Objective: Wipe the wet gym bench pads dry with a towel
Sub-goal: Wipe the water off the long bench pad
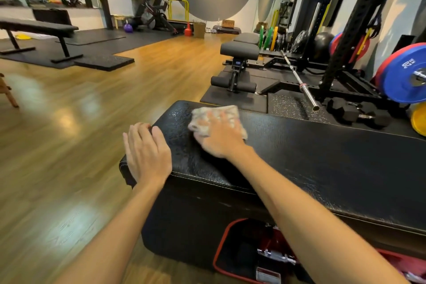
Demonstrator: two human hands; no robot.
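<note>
A black padded bench (311, 157) runs from the centre to the right edge, its top glossy with wet streaks near the left end. A small pale towel (207, 114) lies on that end. My right hand (219, 138) presses flat on the towel with fingers spread; it looks motion-blurred. My left hand (146, 153) rests on the bench's left end, fingers draped over the corner.
A red-trimmed black bag (232, 249) sits open under the bench. Behind the bench lie a barbell (299, 80), dumbbells (355, 112), blue weight plates (405, 71) and a rack. An adjustable bench (239, 53) stands beyond. Wooden floor (69, 145) spreads left.
</note>
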